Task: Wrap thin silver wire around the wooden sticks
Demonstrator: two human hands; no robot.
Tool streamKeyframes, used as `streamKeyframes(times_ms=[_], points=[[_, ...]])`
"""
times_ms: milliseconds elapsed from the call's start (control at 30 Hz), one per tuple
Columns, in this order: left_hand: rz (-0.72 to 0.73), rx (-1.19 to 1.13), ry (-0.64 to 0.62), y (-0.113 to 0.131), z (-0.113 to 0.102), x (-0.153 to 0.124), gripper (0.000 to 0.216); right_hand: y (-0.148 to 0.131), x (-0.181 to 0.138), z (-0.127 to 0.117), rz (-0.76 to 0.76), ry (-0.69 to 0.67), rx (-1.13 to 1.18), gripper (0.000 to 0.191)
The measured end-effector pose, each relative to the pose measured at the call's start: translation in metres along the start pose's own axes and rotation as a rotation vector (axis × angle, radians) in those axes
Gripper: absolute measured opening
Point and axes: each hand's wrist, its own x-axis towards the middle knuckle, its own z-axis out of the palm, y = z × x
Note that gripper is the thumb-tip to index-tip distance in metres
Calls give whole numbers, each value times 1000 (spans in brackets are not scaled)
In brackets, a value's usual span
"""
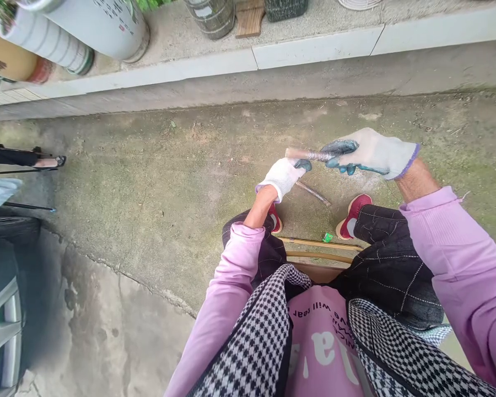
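Observation:
Both my hands wear white knit gloves with dark blue-green coated fingers and palms. They meet at a short wooden stick [297, 154] with shiny wire wound around its middle. My right hand [367, 154] is closed around the stick's right end. My left hand [284, 174] is closed just under its left end, fingertips at the stick, and its thumb side is partly hidden. Below my left hand a thin brownish rod [314, 194] slants down to the right. Whether it is held or lies on the ground, I cannot tell.
Between my red shoes [354, 216] and seat lie a green wrapper [327, 237] and wooden bars [320, 243]. A raised ledge [314, 55] ahead bears flowerpots [107, 27] and a wooden board [250, 17]. To the left are a person's foot [52, 162] and a parked car [2, 309].

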Motion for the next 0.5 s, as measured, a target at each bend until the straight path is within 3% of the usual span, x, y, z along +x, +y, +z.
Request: streamKeyframes(times_ms=[133, 300, 400, 500], points=[[18, 81, -102, 10, 13, -6, 22, -3, 10, 7, 49, 99, -67, 60], [14, 116, -131, 17, 14, -11, 23, 3, 29, 9, 14, 180, -464, 47], [15, 180, -138, 15, 9, -9, 24, 11, 37, 8, 67, 118, -657, 37], [-9, 238, -63, 10, 2, -5, 24, 20, 40, 11, 113, -17, -740, 25]])
